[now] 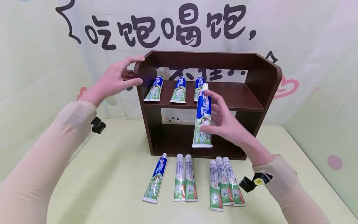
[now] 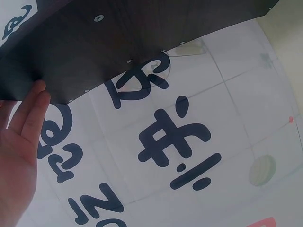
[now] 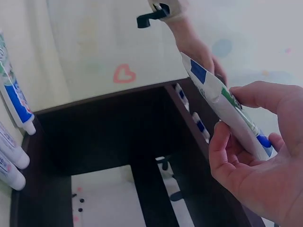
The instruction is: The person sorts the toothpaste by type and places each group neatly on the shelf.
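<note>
My right hand [image 1: 223, 123] grips a blue and green toothpaste tube [image 1: 203, 116], thumb on one edge and fingers on the other. The tube is upright, white cap at the top, in front of the dark brown shelf [image 1: 179, 106]. In the right wrist view the held tube [image 3: 229, 106] shows its pale back. My left hand [image 1: 118, 74] touches the left side panel of the shelf, and its fingers [image 2: 35, 111] lie fairly straight against the panel's outer face. On the upper board lean three matching tubes [image 1: 155, 89], the rightmost partly hidden by the held tube.
On the pale table [image 1: 112, 174] before the shelf lie one blue and green tube [image 1: 155, 180] and several white and green tubes [image 1: 185, 179], in a pair and a group of three. A wall with large black lettering [image 1: 139, 31] stands behind.
</note>
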Motion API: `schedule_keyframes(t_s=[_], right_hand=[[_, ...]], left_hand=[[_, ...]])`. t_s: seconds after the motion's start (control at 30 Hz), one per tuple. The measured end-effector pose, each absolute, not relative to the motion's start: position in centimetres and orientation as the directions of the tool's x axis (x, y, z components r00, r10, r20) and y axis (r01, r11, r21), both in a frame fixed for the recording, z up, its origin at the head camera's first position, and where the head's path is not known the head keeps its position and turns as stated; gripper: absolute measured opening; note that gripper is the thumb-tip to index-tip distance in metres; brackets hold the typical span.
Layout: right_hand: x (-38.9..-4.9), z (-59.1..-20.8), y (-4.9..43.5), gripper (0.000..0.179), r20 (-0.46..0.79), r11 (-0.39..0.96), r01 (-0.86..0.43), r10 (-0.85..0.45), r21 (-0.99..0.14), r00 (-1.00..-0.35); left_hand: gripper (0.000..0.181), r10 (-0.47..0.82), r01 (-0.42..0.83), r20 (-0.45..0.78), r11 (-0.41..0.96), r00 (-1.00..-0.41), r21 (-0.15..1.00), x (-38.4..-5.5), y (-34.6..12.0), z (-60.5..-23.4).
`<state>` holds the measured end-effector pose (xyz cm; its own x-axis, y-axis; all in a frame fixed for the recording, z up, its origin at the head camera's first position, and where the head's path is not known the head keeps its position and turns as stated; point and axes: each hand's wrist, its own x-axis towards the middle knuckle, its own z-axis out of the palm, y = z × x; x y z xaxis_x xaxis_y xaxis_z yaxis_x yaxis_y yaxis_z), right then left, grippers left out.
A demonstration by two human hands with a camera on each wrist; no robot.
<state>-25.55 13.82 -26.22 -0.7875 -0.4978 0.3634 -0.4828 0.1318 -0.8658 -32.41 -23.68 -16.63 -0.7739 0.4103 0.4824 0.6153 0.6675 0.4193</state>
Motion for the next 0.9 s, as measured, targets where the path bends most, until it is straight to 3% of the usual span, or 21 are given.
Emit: schedule_keyframes(t_s=[0.9], right_hand=[[-31.0,-20.1,18.0,0.094,0.387,0.394,-0.482,-0.299,-0.783,-0.872]], left_hand=[[0.066,0.410,0.620,0.491,0.666,-0.769,0.414,-32.5,-23.7,-16.7]])
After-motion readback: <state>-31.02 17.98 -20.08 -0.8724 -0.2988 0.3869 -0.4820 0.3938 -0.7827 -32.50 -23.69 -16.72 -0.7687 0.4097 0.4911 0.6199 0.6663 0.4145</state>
